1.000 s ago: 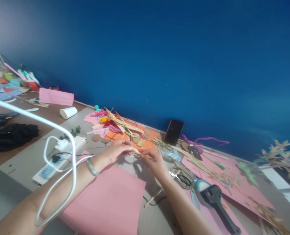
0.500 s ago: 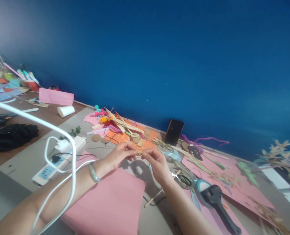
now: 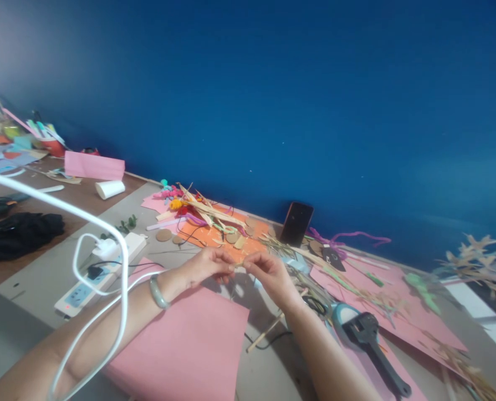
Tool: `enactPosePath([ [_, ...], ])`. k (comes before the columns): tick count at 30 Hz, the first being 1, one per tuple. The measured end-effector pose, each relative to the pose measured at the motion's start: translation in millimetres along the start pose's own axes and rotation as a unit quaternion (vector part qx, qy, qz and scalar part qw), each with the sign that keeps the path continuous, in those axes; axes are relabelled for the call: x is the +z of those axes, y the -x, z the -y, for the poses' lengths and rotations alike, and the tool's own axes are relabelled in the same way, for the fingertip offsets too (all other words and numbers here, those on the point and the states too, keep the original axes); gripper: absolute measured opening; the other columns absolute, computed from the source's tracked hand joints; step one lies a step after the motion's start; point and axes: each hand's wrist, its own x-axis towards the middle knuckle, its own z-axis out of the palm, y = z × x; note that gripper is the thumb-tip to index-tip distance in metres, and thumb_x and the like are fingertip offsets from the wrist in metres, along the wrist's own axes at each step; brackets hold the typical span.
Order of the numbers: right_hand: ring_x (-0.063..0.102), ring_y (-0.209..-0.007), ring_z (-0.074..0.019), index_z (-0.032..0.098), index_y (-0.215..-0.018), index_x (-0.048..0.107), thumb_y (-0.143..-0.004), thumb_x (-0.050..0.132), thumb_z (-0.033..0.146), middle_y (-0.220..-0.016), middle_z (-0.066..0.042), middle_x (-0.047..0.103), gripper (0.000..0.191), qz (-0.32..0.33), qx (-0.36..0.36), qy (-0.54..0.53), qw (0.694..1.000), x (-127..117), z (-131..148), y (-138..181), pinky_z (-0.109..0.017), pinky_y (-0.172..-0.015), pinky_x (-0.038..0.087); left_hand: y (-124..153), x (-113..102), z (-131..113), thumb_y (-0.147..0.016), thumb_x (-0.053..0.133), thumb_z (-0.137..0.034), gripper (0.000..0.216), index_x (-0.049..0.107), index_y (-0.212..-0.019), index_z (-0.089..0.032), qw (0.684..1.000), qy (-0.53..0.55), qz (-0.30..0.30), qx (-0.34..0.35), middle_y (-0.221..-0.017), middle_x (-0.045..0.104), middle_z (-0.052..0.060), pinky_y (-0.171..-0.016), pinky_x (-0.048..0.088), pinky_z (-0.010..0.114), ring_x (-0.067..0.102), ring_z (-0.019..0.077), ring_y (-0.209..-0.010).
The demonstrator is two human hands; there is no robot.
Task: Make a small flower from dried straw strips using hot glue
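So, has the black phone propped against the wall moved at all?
No. The black phone still leans on the blue wall, just past the orange sheet's right end, as before.

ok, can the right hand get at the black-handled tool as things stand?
Probably yes: the black-handled tool lies uncovered beside the right forearm. But the right hand pinches a thin strip with the left hand.

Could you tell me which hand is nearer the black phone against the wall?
Right. Both pinch a strip; the right hand is in front of the phone, the left hand farther left.
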Motion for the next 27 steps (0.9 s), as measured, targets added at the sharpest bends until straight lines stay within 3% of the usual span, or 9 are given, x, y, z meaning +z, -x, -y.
enactPosePath([
  [6, 0.060, -0.069, -0.0172, 0.018, -0.074, 0.066, -0.079, 0.066, 0.038, -0.074, -0.003, 0.067, 0.020, 0.035, -0.022, 0.032, 0.999, -4.6, -4.5, -2.1, -0.030, -0.068, 0.047, 1.3, -4.6, -1.3, -0.065, 0.078, -0.038, 0.031, 0.068, -0.076, -0.011, 0.997, -0.053, 0.061, -0.014, -0.073, 0.072, 0.008, -0.046, 0.046, 0.019, 0.064, 0.0119, -0.053],
  [12, 0.059, -0.107, -0.0260, 0.021, -0.071, 0.069, -0.077, 0.067, 0.032, -0.116, -0.009, 0.065, 0.013, 0.020, -0.078, 0.087, 0.993, -3.6, 7.4, 2.0, -0.043, -0.097, 0.039, -1.0, -3.4, 1.6, -0.064, 0.078, -0.043, 0.036, 0.071, -0.076, -0.010, 0.997, -0.066, 0.037, -0.017, -0.066, 0.069, 0.006, -0.048, 0.047, 0.020, 0.061, 0.0111, -0.051],
  [15, 0.057, -0.112, -0.0268, 0.022, -0.071, 0.069, -0.078, 0.067, 0.030, -0.119, -0.009, 0.064, 0.011, 0.028, -0.074, 0.104, 0.991, -0.4, 12.1, 4.9, -0.044, -0.099, 0.038, -2.2, -2.4, 4.1, -0.066, 0.076, -0.045, 0.036, 0.072, -0.077, -0.010, 0.996, -0.074, 0.048, -0.014, -0.060, 0.066, 0.005, -0.048, 0.047, 0.020, 0.061, 0.0114, -0.051],
  [27, 0.060, -0.110, -0.0274, 0.021, -0.066, 0.067, -0.076, 0.064, 0.027, -0.112, -0.010, 0.068, 0.012, 0.021, -0.049, 0.109, 0.993, 3.8, 13.8, 3.7, -0.042, -0.094, 0.042, 5.1, 4.9, -2.3, -0.064, 0.078, -0.039, 0.034, 0.072, -0.077, -0.009, 0.998, -0.031, 0.052, -0.012, -0.075, 0.070, 0.009, -0.049, 0.048, 0.021, 0.061, 0.0109, -0.054],
])
